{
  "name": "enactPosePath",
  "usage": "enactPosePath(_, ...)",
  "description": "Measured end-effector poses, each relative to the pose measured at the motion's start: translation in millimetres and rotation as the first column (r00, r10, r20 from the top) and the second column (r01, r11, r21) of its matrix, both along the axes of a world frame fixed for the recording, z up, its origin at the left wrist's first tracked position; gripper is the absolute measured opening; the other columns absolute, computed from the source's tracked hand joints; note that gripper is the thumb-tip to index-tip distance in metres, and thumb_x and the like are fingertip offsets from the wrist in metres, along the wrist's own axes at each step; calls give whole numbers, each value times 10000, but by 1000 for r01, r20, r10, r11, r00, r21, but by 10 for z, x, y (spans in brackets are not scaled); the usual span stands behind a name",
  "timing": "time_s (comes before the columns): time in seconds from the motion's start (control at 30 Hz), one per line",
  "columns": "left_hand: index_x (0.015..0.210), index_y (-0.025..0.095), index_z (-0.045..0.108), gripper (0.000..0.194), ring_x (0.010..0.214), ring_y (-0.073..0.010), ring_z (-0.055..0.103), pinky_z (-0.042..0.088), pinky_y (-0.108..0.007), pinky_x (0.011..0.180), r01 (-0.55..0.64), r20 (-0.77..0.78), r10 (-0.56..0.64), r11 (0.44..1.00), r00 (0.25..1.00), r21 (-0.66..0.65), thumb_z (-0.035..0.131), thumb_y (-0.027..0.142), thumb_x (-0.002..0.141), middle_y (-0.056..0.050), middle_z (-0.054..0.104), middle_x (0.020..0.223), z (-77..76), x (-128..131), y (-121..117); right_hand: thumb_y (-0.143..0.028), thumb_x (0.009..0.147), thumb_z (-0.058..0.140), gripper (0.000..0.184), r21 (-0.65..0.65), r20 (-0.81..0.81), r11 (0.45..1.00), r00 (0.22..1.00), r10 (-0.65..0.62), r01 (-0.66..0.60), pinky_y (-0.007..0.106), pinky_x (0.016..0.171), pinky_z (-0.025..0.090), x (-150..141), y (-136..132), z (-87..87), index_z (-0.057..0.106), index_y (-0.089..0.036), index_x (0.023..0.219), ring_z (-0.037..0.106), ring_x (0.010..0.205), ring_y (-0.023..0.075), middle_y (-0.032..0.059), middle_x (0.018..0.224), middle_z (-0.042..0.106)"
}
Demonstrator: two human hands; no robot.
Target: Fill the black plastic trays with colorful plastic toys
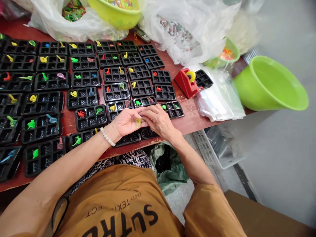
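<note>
My left hand (pixel 127 121), with a pale bead bracelet (pixel 108 137) at the wrist, is turned palm up and cupped around a small yellow plastic piece (pixel 138 122). My right hand (pixel 159 121) comes in from the other side, fingers bent and pressed together against the left fingertips; what they pinch is hidden. Both hands are over black compartment trays. One tray (pixel 128 139) shows below them, and another tray (pixel 174 110) with green pieces lies just right of my right hand. A tray (pixel 91 118) with a red and a green piece is to the left.
Rows of similar trays cover the red table (pixel 190 123). A red tape dispenser (pixel 186 82) stands right, beside clear plastic bags (pixel 219 98). A green tub (pixel 269 84) sits at the right edge. Stuffed plastic bags (pixel 185 29) and a yellow-green bowl (pixel 118 14) line the back.
</note>
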State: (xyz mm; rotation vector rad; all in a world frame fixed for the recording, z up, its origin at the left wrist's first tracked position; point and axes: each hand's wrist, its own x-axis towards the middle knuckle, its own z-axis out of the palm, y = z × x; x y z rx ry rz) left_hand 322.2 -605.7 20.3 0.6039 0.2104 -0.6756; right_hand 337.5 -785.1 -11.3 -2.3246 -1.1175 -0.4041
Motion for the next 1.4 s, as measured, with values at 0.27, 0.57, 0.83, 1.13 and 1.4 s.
enactPosePath(0.27,1565,59,497,932,1062,-269,791,587,-438,1074,-18,-70,26,993,997,114,412,-146,660,-179,780,1194,34,98,-15,-269,1077,463,242,-67,96,943,943,-318,325,422,877,504,357,-213,-51,702,-229,1070,577,955,262,112,1034,703)
enactPosePath(0.57,1492,64,555,612,1177,-323,753,542,-559,1108,-156,-107,164,984,981,82,509,98,883,-195,770,1255,149,294,121,-229,959,609,179,23,-93,719,718,-690,695,591,1012,502,1228,-707,-77,751,-191,1062,620,1107,356,170,1116,702)
enactPosePath(0.83,1369,12,597,513,620,-206,700,576,-291,595,-196,-135,200,980,970,46,488,152,888,-158,769,887,162,371,139,-260,1057,589,238,91,-75,984,985,157,-151,485,1063,551,224,174,184,749,-258,1233,671,1171,251,95,1267,739)
enactPosePath(1.13,1075,21,684,304,512,-166,608,542,-259,499,-177,-166,177,984,970,17,481,51,850,-92,669,693,125,373,182,-347,1106,555,264,8,218,987,964,154,-159,359,822,567,410,179,102,786,-221,1121,642,904,191,68,1015,773)
enactPosePath(1.4,1408,-22,584,662,902,-246,791,667,-337,888,-282,-138,310,940,940,190,452,-151,772,-167,754,944,179,453,245,-310,1065,633,204,12,70,934,931,-358,358,345,835,483,1256,150,142,770,-182,987,628,927,210,75,972,751)
